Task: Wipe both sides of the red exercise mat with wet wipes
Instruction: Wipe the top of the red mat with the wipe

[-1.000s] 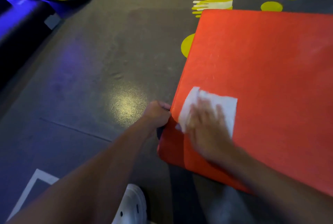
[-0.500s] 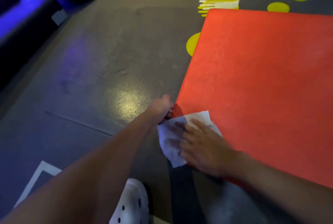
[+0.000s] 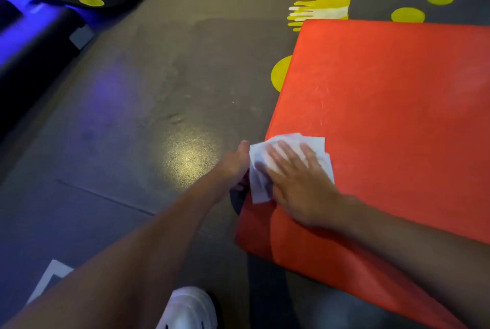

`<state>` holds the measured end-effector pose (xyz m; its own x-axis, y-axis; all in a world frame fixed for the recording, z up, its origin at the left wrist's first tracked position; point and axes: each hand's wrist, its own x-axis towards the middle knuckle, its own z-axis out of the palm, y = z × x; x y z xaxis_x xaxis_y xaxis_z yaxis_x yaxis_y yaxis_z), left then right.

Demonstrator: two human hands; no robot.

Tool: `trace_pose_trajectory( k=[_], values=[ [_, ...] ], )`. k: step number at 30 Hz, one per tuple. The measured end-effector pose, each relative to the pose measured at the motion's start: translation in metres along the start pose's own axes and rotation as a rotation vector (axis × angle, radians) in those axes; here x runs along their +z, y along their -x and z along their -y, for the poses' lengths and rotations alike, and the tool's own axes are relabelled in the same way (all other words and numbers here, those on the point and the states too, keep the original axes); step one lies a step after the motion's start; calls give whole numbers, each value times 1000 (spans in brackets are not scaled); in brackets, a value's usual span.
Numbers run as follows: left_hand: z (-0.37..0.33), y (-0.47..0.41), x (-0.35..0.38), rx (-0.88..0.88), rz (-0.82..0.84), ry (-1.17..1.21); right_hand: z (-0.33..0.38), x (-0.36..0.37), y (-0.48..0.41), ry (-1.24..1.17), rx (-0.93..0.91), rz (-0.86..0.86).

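With the red exercise mat (image 3: 397, 130) laid on the floor (image 3: 159, 116), its top face is being wiped: the wet wipe (image 3: 261, 187) is pressed under the flat right hand (image 3: 299, 185), the near left edge is gripped by the left hand (image 3: 234, 167), and strokes farther across seem needed next.

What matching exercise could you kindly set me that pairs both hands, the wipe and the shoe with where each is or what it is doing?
Column one:
1. left hand
2. right hand
3. wet wipe
4. white shoe

Column two:
A. lies on the near left corner of the red mat
B. stands on the grey floor
C. grips the red mat's left edge
D. presses flat on the wet wipe

Pairs: 1-C, 2-D, 3-A, 4-B.
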<state>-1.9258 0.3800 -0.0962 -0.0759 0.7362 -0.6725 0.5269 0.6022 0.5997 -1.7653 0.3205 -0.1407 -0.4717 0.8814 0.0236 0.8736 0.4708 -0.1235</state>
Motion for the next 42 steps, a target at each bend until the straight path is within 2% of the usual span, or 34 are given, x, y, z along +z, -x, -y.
trace_pose_trajectory(
  k=[3,4,7,9,14,17,19,21,23,25,27,31,37,40,42],
  values=[
    [-11,-4,4,107,-98,-19,12,-1,19,-43,-265,20],
    [-16,-5,6,149,-126,-15,3,-4,13,-56,-298,9],
    [-38,-15,11,282,-157,-10,-30,-1,-25,-78,-143,-40],
    [-56,-25,12,344,-149,-21,-51,1,-51,-107,-48,-4],
    [-100,-52,18,527,-68,-61,-104,-14,-103,0,122,61],
    [-120,-68,27,655,-14,-112,-136,-17,-140,-13,206,11],
    [-131,-84,34,765,15,-184,-168,-16,-167,-19,283,12],
    [-142,-101,38,853,75,-385,-203,-19,-192,-17,362,41],
    [-150,-110,40,838,141,-707,-238,-25,-214,-30,436,54],
    [-155,-112,44,810,110,-1016,-271,-29,-230,-35,495,75],
    [-155,-112,51,788,50,-1157,-297,-32,-238,-54,582,104],
    [-159,-111,58,730,53,-1193,-306,-37,-239,-63,681,90],
    [-165,-100,56,661,101,-1232,-261,-36,-192,-63,519,105],
    [-173,-94,52,603,187,-1114,-226,-35,-155,-56,479,118],
    [-181,-88,47,564,194,-951,-198,-32,-126,-45,425,102]
  ],
)
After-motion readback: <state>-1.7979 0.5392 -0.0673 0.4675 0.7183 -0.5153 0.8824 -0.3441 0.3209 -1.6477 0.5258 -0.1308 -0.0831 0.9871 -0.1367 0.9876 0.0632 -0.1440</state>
